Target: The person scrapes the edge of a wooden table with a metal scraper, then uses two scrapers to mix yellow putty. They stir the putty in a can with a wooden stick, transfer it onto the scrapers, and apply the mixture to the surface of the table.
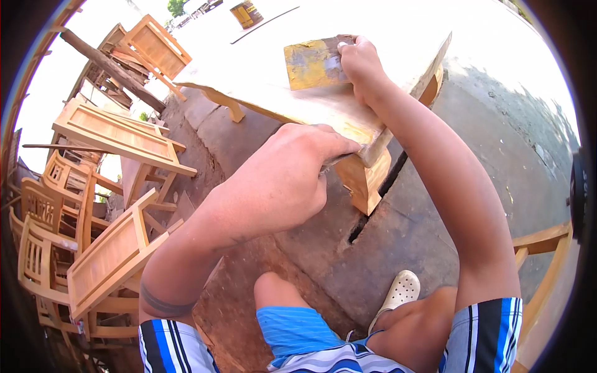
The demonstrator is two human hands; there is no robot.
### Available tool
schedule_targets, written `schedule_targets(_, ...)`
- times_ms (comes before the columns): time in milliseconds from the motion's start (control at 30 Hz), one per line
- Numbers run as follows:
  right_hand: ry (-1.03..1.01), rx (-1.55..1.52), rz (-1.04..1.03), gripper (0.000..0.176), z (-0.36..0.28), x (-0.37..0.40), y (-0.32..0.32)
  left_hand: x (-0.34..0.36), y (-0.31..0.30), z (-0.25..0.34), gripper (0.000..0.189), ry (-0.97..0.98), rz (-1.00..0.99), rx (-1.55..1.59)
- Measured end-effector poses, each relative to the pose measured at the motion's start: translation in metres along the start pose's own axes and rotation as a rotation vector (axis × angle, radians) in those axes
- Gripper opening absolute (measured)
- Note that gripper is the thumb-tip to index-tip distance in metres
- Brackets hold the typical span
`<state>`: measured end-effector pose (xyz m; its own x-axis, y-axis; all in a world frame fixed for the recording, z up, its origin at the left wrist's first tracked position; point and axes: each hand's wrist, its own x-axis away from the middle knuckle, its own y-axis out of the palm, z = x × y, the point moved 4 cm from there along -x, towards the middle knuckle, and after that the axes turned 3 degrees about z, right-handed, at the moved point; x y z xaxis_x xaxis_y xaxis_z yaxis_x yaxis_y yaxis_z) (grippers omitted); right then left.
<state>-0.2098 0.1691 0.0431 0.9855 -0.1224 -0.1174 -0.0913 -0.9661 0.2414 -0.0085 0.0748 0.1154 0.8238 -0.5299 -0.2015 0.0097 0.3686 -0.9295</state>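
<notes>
My right hand (362,65) grips a flat, square putty board (316,63) smeared with yellow and grey filler, held above the pale wooden tabletop (249,74). Closed at the table's near corner, my left hand (280,171) pinches a thin, flat scraper (339,158); only a narrow dark edge of it shows under the fingers. The scraper lies at the tabletop's edge, close to a yellowish patch on the wood. Below that corner stands a carved wooden table leg (364,180).
Several wooden chairs (46,248) and panelled wooden pieces (118,133) crowd the left side. A yellow-brown can (246,13) and a thin dark stick (264,25) lie toward the tabletop's far end. A wooden frame (544,267) stands at right. The concrete floor (348,273) has a dark gap.
</notes>
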Motion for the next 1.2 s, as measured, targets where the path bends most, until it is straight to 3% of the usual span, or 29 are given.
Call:
schedule_targets(33, -0.011, -0.008, -0.012, 0.039, 0.000, 0.001, 0.000, 0.002, -0.002, 0.003, 0.050, 0.005, -0.018, 0.071)
schedule_targets(133, 0.005, -0.006, 0.004, 0.038, -0.001, 0.002, -0.001, 0.008, -0.001, -0.021, 0.055, -0.079, 0.311, -0.030)
schedule_targets(300, -0.005, -0.008, -0.023, 0.044, 0.001, 0.002, 0.001, 0.028, 0.097, -0.018, 0.064, -0.041, 0.612, -0.368)
schedule_targets(333, -0.007, -0.021, -0.035, 0.047, 0.000, 0.001, -0.001, 0.034, 0.096, -0.012, 0.063, -0.067, 0.591, -0.283)
schedule_targets(433, 0.015, -0.022, -0.056, 0.050, -0.003, 0.003, -0.001, 0.068, 0.125, -0.028, 0.064, -0.162, 0.285, -0.084)
schedule_targets(533, -0.026, -0.026, -0.043, 0.050, 0.000, -0.001, -0.001, 0.064, 0.062, -0.030, 0.063, -0.134, 0.442, -0.157)
schedule_targets(600, -0.017, -0.041, -0.040, 0.050, 0.002, 0.000, -0.003, 0.047, 0.024, -0.035, 0.060, -0.159, 0.414, -0.228)
schedule_targets(733, 0.028, -0.005, -0.003, 0.036, -0.002, 0.002, 0.000, 0.022, 0.027, -0.037, 0.058, -0.051, 0.262, -0.149)
schedule_targets(867, 0.017, -0.045, -0.010, 0.035, 0.002, -0.003, 0.002, 0.031, 0.035, 0.010, 0.058, 0.015, 0.245, 0.010)
schedule_targets(967, -0.024, -0.026, 0.014, 0.036, 0.003, -0.005, 0.002, 0.033, 0.033, -0.025, 0.061, -0.111, 0.407, -0.227)
schedule_targets(1133, 0.041, -0.007, -0.017, 0.037, -0.006, 0.007, -0.001, 0.034, 0.038, 0.011, 0.059, 0.007, 0.241, -0.054)
schedule_targets(1200, 0.023, -0.007, -0.025, 0.047, -0.001, 0.002, -0.001, 0.031, 0.024, 0.003, 0.059, -0.023, 0.282, -0.096)
